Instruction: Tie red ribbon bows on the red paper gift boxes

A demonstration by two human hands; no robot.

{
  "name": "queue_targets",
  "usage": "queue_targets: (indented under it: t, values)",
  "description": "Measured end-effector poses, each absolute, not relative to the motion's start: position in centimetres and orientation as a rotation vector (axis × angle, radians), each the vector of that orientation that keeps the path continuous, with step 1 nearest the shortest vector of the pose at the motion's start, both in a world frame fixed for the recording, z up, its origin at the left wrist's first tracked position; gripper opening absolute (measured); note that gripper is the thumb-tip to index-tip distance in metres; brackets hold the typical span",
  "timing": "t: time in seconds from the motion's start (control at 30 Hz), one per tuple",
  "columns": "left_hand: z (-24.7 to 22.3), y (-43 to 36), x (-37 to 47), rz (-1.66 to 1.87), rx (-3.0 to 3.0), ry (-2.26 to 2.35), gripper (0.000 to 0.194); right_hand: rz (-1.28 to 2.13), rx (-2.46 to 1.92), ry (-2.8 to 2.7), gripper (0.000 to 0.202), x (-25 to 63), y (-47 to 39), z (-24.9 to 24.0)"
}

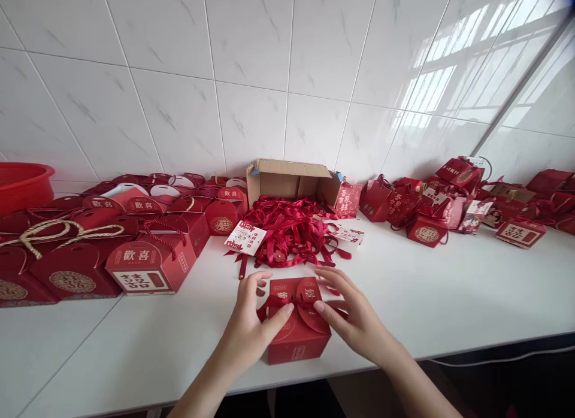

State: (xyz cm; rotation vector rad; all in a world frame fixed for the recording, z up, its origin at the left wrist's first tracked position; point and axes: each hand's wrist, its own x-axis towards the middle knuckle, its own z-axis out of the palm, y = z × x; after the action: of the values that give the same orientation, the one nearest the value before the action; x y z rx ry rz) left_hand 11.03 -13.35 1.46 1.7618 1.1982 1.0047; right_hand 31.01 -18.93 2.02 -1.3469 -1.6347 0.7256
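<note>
A small red gift box (299,346) with gold lettering sits upright near the table's front edge, its curved flaps closed on top. A red ribbon (300,302) lies across the top, with loops or ends sticking out at both sides. My left hand (252,316) is at the box's left side, its thumb tip touching the top by the ribbon and its fingers apart from the thumb, partly curled. From the right, my right hand (353,316) rests its thumb on the top beside the ribbon, its other fingers stretched out behind the box. Neither hand is closed round anything.
Behind the box, a heap of red ribbons (287,229) with tags spills from an open cardboard box (294,167). Several red gift boxes (153,259) crowd the left. More red boxes and bags (426,229) stand at the right. A red basin (24,187) is far left.
</note>
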Motion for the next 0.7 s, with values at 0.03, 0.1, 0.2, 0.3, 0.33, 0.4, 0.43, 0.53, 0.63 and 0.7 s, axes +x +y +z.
queue_targets:
  t: [0.03, 0.1, 0.2, 0.3, 0.33, 0.4, 0.43, 0.53, 0.63, 0.7]
  values:
    - [1.6, -13.4, 11.0, 0.98, 1.726, 1.227, 0.045, 0.797, -1.387, -1.523, 0.044, 31.2, -19.1, 1.7]
    - [2.0, -13.6, 11.1, 0.912, 1.656, 1.233, 0.045, 0.952, -1.449, -1.375, 0.04, 31.6, -19.3, 1.3]
    - [2.1, -13.4, 10.9, 0.814, 1.588, 1.211, 0.043, 1.14, -1.468, -1.351, 0.042, 32.2, -19.3, 1.0]
    - [1.8, -13.0, 10.4, 0.685, 1.605, 1.158, 0.044, 1.192, -1.426, -1.38, 0.046, 32.6, -19.1, 0.9]
    - [1.6, -12.8, 10.2, 0.655, 1.619, 1.115, 0.045, 1.195, -1.402, -1.375, 0.045, 32.7, -19.1, 0.8]
    - [1.5, -12.5, 9.8, 0.64, 1.643, 1.021, 0.046, 1.201, -1.357, -1.348, 0.044, 33.0, -19.0, 0.6]
    - [1.5, -12.3, 9.6, 0.654, 1.653, 0.988, 0.046, 1.202, -1.344, -1.336, 0.043, 33.1, -19.0, 0.6]
    - [1.7, -11.8, 9.2, 0.715, 1.691, 0.962, 0.045, 1.185, -1.347, -1.325, 0.042, 33.4, -19.1, 0.4]
    - [2.1, -11.6, 8.9, 0.767, 1.728, 0.99, 0.043, 1.156, -1.373, -1.339, 0.043, 33.6, -19.2, 0.6]
    - [2.3, -11.7, 8.8, 0.78, 1.733, 1.0, 0.043, 1.151, -1.392, -1.33, 0.043, 33.8, -19.2, 0.7]
